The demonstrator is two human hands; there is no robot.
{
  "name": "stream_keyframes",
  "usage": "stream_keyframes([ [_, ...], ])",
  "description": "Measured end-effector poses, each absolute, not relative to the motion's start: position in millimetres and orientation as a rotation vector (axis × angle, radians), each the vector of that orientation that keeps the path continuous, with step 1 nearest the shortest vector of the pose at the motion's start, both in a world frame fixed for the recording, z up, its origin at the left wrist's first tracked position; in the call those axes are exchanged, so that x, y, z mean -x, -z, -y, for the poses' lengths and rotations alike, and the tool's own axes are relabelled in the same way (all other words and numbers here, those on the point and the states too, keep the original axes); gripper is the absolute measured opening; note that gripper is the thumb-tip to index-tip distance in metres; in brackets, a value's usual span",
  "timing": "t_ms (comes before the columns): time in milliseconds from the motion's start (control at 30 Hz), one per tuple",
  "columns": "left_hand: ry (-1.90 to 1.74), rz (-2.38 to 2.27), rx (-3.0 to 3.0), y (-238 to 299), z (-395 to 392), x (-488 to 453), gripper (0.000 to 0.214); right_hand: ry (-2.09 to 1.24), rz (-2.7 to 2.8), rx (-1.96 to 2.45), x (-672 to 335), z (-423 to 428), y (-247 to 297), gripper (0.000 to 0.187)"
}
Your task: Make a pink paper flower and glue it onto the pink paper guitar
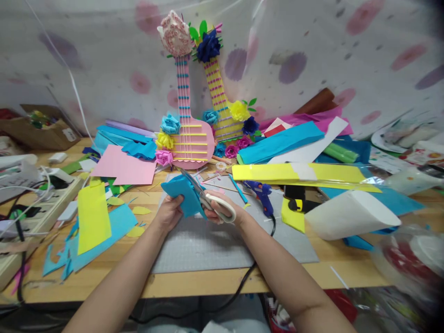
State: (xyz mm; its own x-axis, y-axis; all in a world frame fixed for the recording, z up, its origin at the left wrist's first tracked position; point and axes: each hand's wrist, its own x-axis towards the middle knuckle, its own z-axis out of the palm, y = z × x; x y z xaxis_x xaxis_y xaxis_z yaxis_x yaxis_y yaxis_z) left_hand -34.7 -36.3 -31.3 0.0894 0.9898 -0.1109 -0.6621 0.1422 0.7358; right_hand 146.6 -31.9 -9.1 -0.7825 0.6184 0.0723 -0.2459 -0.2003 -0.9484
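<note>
My left hand (pixel 170 212) grips a folded piece of blue foam sheet (pixel 182 193) above the grey cutting mat (pixel 208 245). My right hand (pixel 222 213) is closed through the white handles of a pair of scissors (pixel 208 196), whose blades point up and left across the blue sheet. Both hands are close together over the mat's far half.
A blue glue gun (pixel 261 193) lies right of my hands, its cord trailing off the table's front edge. Two paper guitars (pixel 189 134) lean on the back wall. Coloured sheets lie all around: yellow (pixel 90 215), pink (pixel 121 167), a white roll (pixel 350 213). A power strip (pixel 38 217) sits left.
</note>
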Motion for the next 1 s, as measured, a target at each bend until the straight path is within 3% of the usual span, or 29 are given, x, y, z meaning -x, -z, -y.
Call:
stream_keyframes([
  [300,-1.383,-0.766,-0.482,27,35,49,0.035,-1.682,1.567,0.730,-174,26,-1,0.049],
  [467,-1.431,-0.873,-0.416,21,34,50,0.026,-1.149,1.743,1.246,-176,21,5,0.039],
  [633,-1.410,-0.941,-0.478,15,36,43,0.027,-0.791,2.006,1.341,-153,29,3,0.032],
  [700,-1.406,-0.954,-0.489,15,36,42,0.029,-0.790,1.951,1.359,-142,30,5,0.029],
  [867,-1.347,-1.031,-0.575,21,36,37,0.038,-1.146,1.521,1.243,-125,25,15,0.033],
  [1000,-1.291,-1.133,-0.667,27,37,30,0.045,-1.153,1.367,1.234,-125,19,22,0.037],
])
